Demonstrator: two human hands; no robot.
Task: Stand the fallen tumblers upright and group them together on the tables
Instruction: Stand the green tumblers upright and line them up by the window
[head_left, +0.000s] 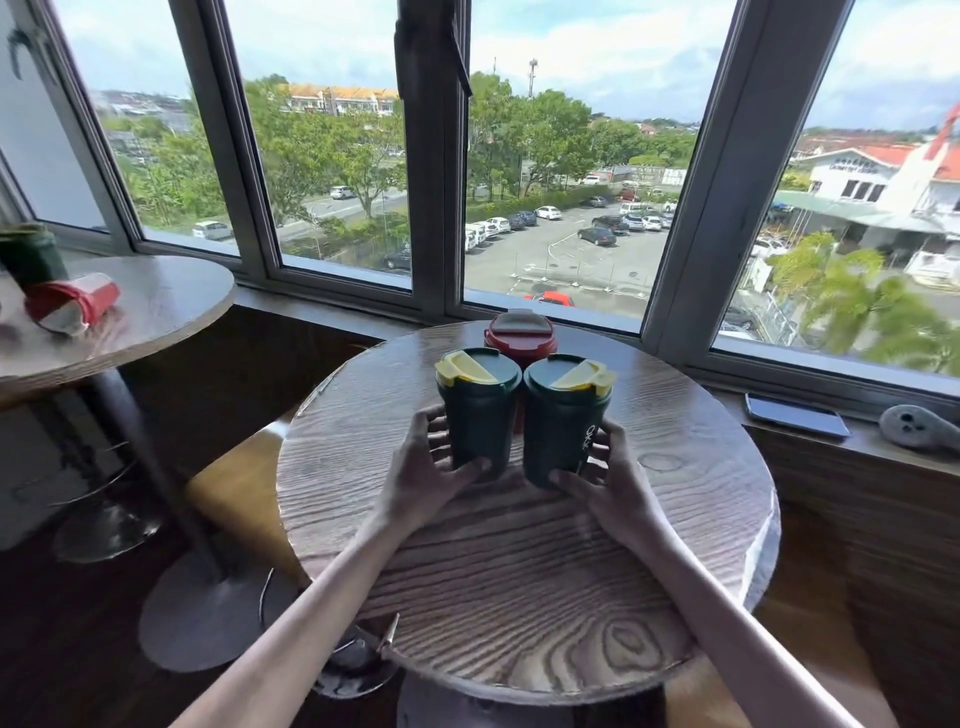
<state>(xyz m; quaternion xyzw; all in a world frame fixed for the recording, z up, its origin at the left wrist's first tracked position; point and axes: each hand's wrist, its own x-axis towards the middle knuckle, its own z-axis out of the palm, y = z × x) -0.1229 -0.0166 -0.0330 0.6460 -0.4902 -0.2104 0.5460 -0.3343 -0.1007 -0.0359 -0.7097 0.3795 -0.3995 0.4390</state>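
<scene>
A wide window (426, 182) with grey metal frames is running behind everything, and in front of it a round table (519, 571) with a heavily ridged wood-grain top is carrying the group being formed. A second table (171, 296), smoother and also round, is standing well apart to the left. Near the far edge of the round table three tapered, matte tumblers are standing upright: the left green tumbler (478, 410) and the right green tumbler (563, 415), both with yellow flip lids, are sitting side by side and nearly touching, with the red tumbler (521, 338) tucked just behind the gap between them. The left hand (423, 467) is wrapping its fingers and thumb round the base of the left green tumbler, and the right hand (608, 483) is doing the same low on the right one, probably so the two can be slid together without tipping. On the second table a fallen red tumbler (72, 306) is lying on its side beside an upright dark tumbler (28, 254), so that table's share of the job seems to be waiting. A flat phone (797, 415) is resting on the sill.
</scene>
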